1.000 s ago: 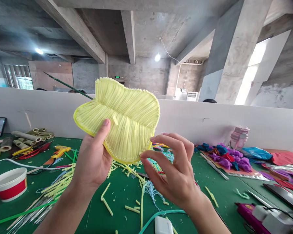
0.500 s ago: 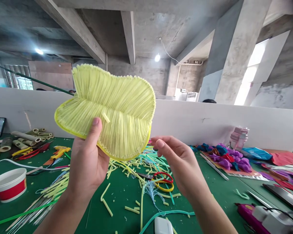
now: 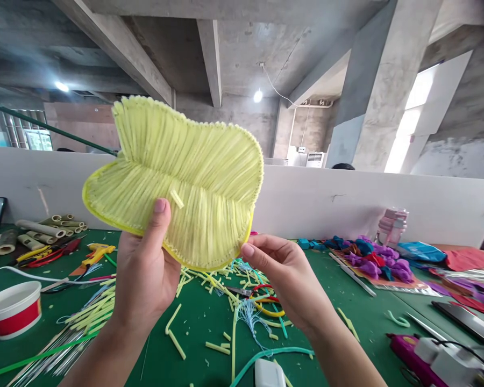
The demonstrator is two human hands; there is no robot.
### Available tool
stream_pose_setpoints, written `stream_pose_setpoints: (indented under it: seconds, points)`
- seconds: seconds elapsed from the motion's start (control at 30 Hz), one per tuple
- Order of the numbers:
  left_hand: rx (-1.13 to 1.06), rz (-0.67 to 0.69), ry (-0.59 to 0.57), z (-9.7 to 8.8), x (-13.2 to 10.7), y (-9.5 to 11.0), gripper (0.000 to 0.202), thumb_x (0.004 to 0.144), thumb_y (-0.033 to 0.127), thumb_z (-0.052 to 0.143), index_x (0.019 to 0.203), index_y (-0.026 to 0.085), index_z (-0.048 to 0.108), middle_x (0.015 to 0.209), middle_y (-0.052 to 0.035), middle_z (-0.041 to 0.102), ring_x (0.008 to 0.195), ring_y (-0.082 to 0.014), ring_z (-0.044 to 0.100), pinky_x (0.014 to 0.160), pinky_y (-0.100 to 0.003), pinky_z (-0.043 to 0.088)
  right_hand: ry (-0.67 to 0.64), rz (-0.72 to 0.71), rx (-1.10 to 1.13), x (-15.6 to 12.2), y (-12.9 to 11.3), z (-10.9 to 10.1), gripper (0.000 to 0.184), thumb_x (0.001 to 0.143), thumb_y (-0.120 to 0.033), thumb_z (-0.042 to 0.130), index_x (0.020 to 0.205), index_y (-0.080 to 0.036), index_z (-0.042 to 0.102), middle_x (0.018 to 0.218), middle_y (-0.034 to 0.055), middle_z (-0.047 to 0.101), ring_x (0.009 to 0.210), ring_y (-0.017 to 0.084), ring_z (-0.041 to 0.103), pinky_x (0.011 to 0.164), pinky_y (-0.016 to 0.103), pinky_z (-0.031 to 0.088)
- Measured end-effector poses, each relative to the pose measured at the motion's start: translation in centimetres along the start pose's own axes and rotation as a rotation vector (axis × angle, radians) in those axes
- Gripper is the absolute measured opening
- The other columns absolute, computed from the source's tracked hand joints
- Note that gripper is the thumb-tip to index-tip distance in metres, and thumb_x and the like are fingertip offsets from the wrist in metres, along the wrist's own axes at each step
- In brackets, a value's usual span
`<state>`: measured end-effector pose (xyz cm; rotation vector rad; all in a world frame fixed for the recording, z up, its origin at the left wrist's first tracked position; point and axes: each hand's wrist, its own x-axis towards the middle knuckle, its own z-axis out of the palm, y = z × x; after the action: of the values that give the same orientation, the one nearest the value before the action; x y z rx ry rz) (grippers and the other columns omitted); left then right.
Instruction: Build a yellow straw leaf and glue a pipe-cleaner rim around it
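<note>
A yellow-green artificial leaf, covered in ridged strands with a bright yellow edge and a dark green stem, is held up above the table. My left hand grips its lower edge, thumb on the front and fingers behind. A short pale strip lies on the leaf's face near that thumb. At the leaf's lower right edge, my right hand has its thumb and forefinger pinched on the rim. Below, scissors with red and yellow handles lie partly hidden by my right hand, beside cut yellow-green strips.
On the left are a paper cup, a yellow glue gun, pliers and bamboo pieces. Purple bundles, a pink bottle and a power strip lie right. A white partition stands behind.
My right hand has moved slightly left and down onto the leaf's rim, its fingers closing there. The leaf has come a little closer and its stem shifted left.
</note>
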<state>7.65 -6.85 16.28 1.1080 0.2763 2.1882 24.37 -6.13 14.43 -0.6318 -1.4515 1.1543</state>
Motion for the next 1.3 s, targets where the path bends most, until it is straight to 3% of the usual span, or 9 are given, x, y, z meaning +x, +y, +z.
stream_pose_setpoints:
  seconds: [0.13, 0.3, 0.6, 0.77, 1.13, 1.3]
  points:
    - [-0.006, 0.008, 0.003, 0.33, -0.19, 0.16, 0.04, 0.09, 0.018, 0.066, 0.128, 0.032, 0.064, 0.131, 0.0002, 0.066, 0.126, -0.0182, 0.057, 0.103, -0.024, 0.049, 0.017, -0.004, -0.041, -0.07, -0.1, -0.01, 0.018, 0.071, -0.039, 0.082, 0.078, -0.023, 0.075, 0.086, 0.0024, 0.074, 0.08, 0.014, 0.065, 0.075, 0.026, 0.051]
    - [0.007, 0.008, 0.012, 0.39, -0.43, 0.2, 0.042, 0.087, 0.017, 0.068, 0.126, 0.034, 0.065, 0.128, 0.0006, 0.068, 0.127, -0.0191, 0.056, 0.102, -0.027, 0.05, 0.069, -0.021, -0.113, -0.12, -0.17, -0.04, 0.023, 0.069, -0.043, 0.082, 0.074, -0.022, 0.074, 0.08, 0.0031, 0.072, 0.072, 0.015, 0.063, 0.067, 0.027, 0.051]
    - [0.011, 0.039, 0.001, 0.27, -0.56, 0.34, 0.038, 0.091, 0.014, 0.063, 0.123, 0.033, 0.067, 0.128, 0.0018, 0.068, 0.123, -0.0166, 0.059, 0.104, -0.026, 0.047, 0.015, -0.143, -0.203, -0.35, -0.72, -0.24, 0.033, 0.087, -0.05, 0.063, 0.068, -0.024, 0.072, 0.07, 0.0007, 0.066, 0.076, 0.014, 0.062, 0.075, 0.027, 0.05]
    - [0.041, 0.043, 0.01, 0.4, -0.54, 0.34, 0.035, 0.09, 0.018, 0.065, 0.12, 0.034, 0.068, 0.128, 0.0026, 0.067, 0.126, -0.0174, 0.056, 0.103, -0.024, 0.048, 0.033, -0.082, -0.175, -0.25, -0.36, -0.44, 0.019, 0.075, -0.041, 0.077, 0.08, -0.023, 0.074, 0.085, 0.0023, 0.072, 0.075, 0.014, 0.063, 0.07, 0.027, 0.05]
    - [0.02, 0.036, -0.003, 0.42, -0.52, 0.4, 0.038, 0.089, 0.017, 0.068, 0.123, 0.033, 0.067, 0.127, 0.0011, 0.068, 0.124, -0.0178, 0.058, 0.106, -0.027, 0.046, 0.048, -0.079, -0.179, -0.24, -0.32, -0.55, 0.021, 0.073, -0.04, 0.079, 0.08, -0.021, 0.072, 0.083, 0.0028, 0.071, 0.07, 0.013, 0.061, 0.063, 0.025, 0.048]
    - [0.022, 0.031, 0.009, 0.31, -0.44, 0.46, 0.039, 0.089, 0.018, 0.067, 0.124, 0.034, 0.066, 0.125, 0.0009, 0.069, 0.122, -0.0175, 0.06, 0.104, -0.026, 0.048, 0.005, -0.049, -0.148, -0.34, -0.57, -0.85, 0.022, 0.071, -0.039, 0.08, 0.082, -0.022, 0.073, 0.087, 0.0029, 0.071, 0.073, 0.013, 0.062, 0.067, 0.026, 0.05]
